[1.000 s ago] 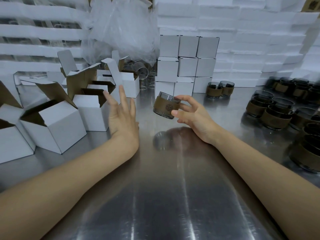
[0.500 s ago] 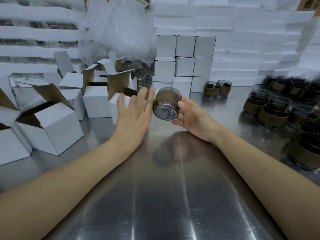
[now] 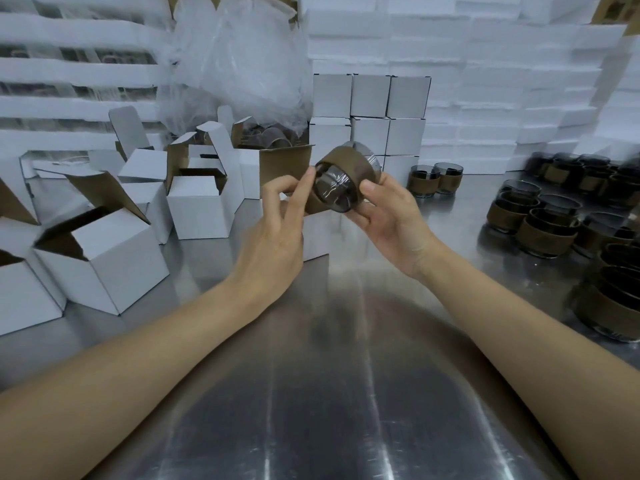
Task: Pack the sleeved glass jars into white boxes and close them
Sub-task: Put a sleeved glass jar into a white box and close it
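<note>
A glass jar in a brown sleeve is held in the air above the steel table, tipped on its side with its glass base toward me. My right hand grips it from the right, thumb on the sleeve. My left hand has curled fingers, and its fingertips pinch the jar's left edge. Just behind my left hand stands an open white box with a brown flap raised; my hand hides most of it.
Several open white boxes stand at the left. A stack of closed white boxes sits at the back centre, two sleeved jars beside it. More sleeved jars crowd the right side. A plastic bag hangs behind.
The jar has risen and turned its base toward me. My left hand went from flat and reaching left to curled fingers at the jar. An open box now stands at centre.
</note>
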`<state>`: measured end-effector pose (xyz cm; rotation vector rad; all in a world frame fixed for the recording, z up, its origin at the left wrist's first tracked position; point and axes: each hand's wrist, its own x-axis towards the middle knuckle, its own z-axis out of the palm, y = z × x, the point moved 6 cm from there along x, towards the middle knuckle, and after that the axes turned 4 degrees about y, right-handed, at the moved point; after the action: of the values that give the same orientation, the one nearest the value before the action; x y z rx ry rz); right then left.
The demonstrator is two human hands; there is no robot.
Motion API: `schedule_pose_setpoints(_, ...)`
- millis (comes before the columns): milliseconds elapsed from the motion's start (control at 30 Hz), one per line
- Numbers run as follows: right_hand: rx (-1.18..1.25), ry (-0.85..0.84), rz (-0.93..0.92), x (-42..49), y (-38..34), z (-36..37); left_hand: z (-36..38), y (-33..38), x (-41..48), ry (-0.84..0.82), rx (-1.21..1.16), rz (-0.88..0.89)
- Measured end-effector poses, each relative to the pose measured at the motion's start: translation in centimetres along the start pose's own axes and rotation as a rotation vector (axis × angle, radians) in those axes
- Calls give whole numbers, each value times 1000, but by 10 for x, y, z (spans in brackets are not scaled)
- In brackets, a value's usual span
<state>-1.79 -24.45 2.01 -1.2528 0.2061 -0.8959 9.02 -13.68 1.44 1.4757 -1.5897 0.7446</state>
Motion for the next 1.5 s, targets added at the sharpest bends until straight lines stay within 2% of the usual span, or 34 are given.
schedule_pose_setpoints(133,-221,203,-146,2,-8,-10,-1,11,-2,-10,-116,63)
schedule_pose_setpoints(200,-282,233,-178,2,-9,-14,0,20,-4,-20,-174,131)
schedule_pose_setpoints(300,-380,240,-222,1,-9,-18,0,21,-3,0,-220,125)
schedule_pose_setpoints(533,-566,246,-296,-3,-8,-17,1,6,-2,18,-188,-31)
schedule_pose_setpoints(733,-686,297,-381,-6,-11,-16,8,-17,-7,-44,-400,-338)
schedule_pose_setpoints(867,-662,209,-471,-10,-16,-2,9,-26,-9,-40,-404,-511)
schedule_pose_setpoints(1033,-715,31,-500,-15,-8,20,6,-23,-7,-3,-439,-512)
schedule_pose_setpoints(1133,-842,10,-527,-15,-8,24,6,-25,-7,-1,-442,-534)
schedule_pose_setpoints(1233,-755,23,-573,-16,-13,21,9,-27,-9,-22,-425,-532)
schedule_pose_setpoints(1500,-592,-83,-478,-16,-12,26,3,-19,-6,-16,-346,-454)
